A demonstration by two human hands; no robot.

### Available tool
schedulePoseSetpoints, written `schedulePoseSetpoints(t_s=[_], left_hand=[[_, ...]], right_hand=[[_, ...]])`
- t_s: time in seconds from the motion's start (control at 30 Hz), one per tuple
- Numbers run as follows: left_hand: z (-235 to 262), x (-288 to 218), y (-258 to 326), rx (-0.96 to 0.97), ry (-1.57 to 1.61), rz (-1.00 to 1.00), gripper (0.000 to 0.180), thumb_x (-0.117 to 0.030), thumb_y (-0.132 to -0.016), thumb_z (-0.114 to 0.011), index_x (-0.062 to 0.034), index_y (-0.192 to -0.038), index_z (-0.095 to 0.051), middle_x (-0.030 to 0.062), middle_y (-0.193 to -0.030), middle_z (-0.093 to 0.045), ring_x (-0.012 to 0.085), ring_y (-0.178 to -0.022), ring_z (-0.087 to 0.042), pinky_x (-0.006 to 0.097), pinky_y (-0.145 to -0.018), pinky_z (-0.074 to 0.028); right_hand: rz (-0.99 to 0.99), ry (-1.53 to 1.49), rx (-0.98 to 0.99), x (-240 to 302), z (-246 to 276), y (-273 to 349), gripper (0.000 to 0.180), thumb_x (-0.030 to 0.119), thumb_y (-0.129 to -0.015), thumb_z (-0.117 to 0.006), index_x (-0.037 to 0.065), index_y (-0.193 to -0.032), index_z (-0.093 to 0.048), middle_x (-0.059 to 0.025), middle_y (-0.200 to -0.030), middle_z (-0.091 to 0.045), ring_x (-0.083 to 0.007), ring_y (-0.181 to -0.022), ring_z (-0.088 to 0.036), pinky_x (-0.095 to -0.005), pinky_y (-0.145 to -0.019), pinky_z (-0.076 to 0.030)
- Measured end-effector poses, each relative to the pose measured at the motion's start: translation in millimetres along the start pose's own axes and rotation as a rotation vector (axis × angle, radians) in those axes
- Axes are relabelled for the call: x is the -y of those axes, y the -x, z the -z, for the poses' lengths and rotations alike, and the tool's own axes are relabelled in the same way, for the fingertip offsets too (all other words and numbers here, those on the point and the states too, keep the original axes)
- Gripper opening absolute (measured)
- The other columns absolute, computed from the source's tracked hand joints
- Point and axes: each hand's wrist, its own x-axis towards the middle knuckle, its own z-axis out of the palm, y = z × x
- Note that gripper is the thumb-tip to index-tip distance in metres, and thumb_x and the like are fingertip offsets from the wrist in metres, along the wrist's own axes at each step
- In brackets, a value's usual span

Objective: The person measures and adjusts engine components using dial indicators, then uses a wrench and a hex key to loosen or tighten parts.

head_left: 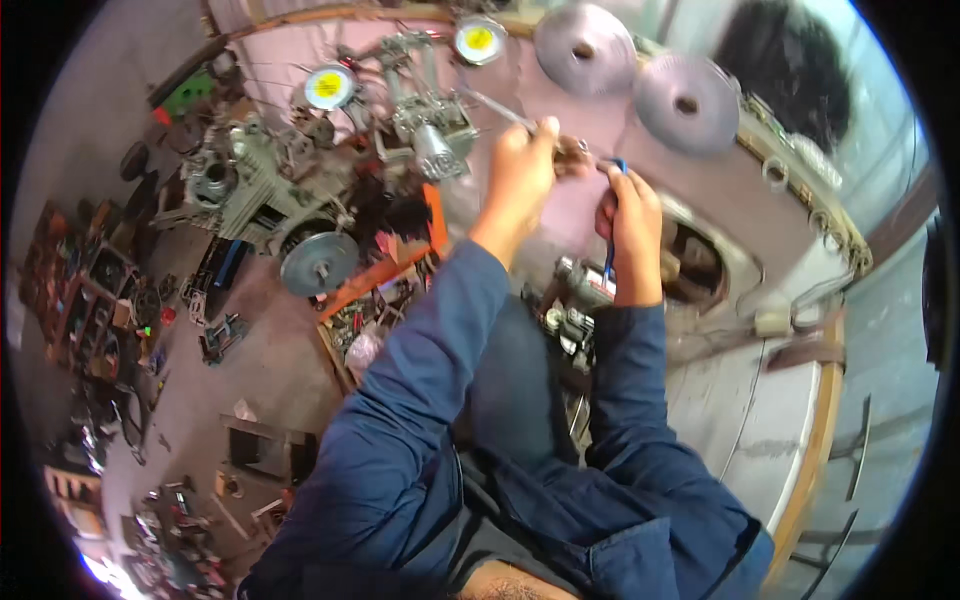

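Both my hands are raised close together over the pinkish bench top. My left hand (pixel 522 178) is closed on a slim grey metal rod-like tool (pixel 500 106), which sticks out up and to the left. Its fingertips are partly blurred near a small metal piece. In my right hand (pixel 632 215), a thin blue-handled tool (pixel 610 262) is gripped; its blue shows above and below the fingers, and a narrow tip points toward my left hand. The exact kind of either tool cannot be made out, and it is unclear whether they touch.
Two large metal discs (pixel 586 52) lie at the bench's far edge. Left of my hands stand a metal mechanism (pixel 432 140) and a finned engine block (pixel 265 185) with a round disc (pixel 320 264). An orange-edged box (pixel 362 290) holds tools and parts. More parts (pixel 175 530) litter the floor.
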Motion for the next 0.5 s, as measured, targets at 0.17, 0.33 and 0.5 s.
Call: schedulePoseSetpoints(t_s=[0.17, 0.33, 0.5], left_hand=[[3, -13, -4, 0.032, -0.265, 0.026, 0.021, -0.015, -0.101, -0.063, 0.006, -0.103, -0.061, 0.0162, -0.095, -0.07, 0.0277, -0.087, -0.074, 0.034, -0.073, -0.063], [2, -20, -5, 0.072, -0.261, 0.002, 0.023, -0.011, -0.102, -0.058, 0.0117, -0.106, -0.062, 0.0243, -0.109, -0.072, 0.0252, -0.093, -0.074, 0.028, -0.083, -0.063], [19, -17, -8, 0.091, -0.289, -0.017, 0.026, -0.012, -0.103, -0.058, 0.0123, -0.111, -0.06, 0.025, -0.113, -0.07, 0.0269, -0.102, -0.073, 0.028, -0.084, -0.063]], right_hand=[[-0.147, 0.047, 0.084, -45, 61, 33, 0.025, 0.023, -0.104, -0.059, 0.001, -0.111, -0.069, 0.0103, -0.059, -0.039, -0.0026, -0.046, -0.033, -0.023, -0.043, -0.025], [-0.449, 0.299, 0.255, -93, 115, 101, 0.028, 0.029, -0.104, -0.059, 0.004, -0.109, -0.072, 0.0069, -0.065, -0.048, -0.0042, -0.054, -0.043, -0.0243, -0.049, -0.034], [-0.599, 0.742, 0.542, -202, 168, 183, 0.034, 0.03, -0.1, -0.059, -0.002, -0.104, -0.07, -0.0204, -0.083, -0.07, -0.0306, -0.078, -0.066, -0.0432, -0.074, -0.051]])
